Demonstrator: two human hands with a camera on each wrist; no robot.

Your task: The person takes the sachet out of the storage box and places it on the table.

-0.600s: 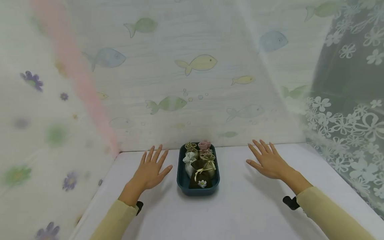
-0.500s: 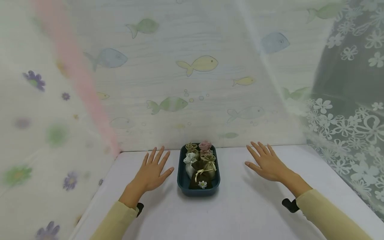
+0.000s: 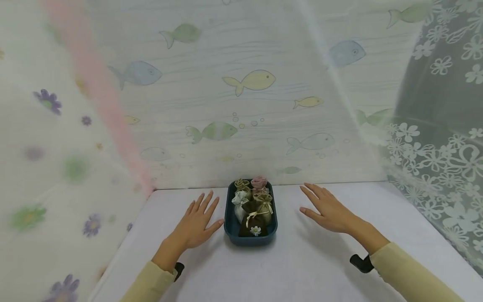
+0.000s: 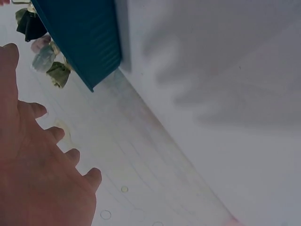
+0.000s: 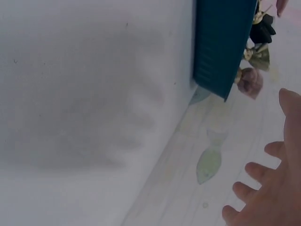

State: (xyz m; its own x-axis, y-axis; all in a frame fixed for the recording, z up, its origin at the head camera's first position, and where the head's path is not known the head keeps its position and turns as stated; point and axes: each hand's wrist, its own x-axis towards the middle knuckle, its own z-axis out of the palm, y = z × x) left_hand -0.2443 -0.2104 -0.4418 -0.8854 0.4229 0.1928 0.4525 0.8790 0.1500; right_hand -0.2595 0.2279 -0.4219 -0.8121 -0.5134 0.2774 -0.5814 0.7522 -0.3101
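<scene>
A dark teal plastic tray [image 3: 250,241] stands on the white table between my hands. Several small drawstring pouches fill it: a dark brown one [image 3: 247,228] with a white flower at the front, a white one [image 3: 239,205], a pink one [image 3: 259,182] and olive-gold ones [image 3: 265,205]. My left hand [image 3: 195,226] hovers just left of the tray, fingers spread, thumb close to its rim. On the other side my right hand [image 3: 332,212] is held above the table with straight fingers, farther from the tray. Neither hand holds anything. Both wrist views show the tray's ribbed side.
A pale curtain [image 3: 241,105] printed with fish hangs behind the table's back edge. At the left hangs a flowered sheet [image 3: 68,188], and at the right a white lace curtain [image 3: 434,167]. The white tabletop [image 3: 286,268] extends in front of the tray.
Both hands have moved inward toward the tray, the left one rightward and the right one leftward and slightly down. The tray and pouches stay where they were on the table.
</scene>
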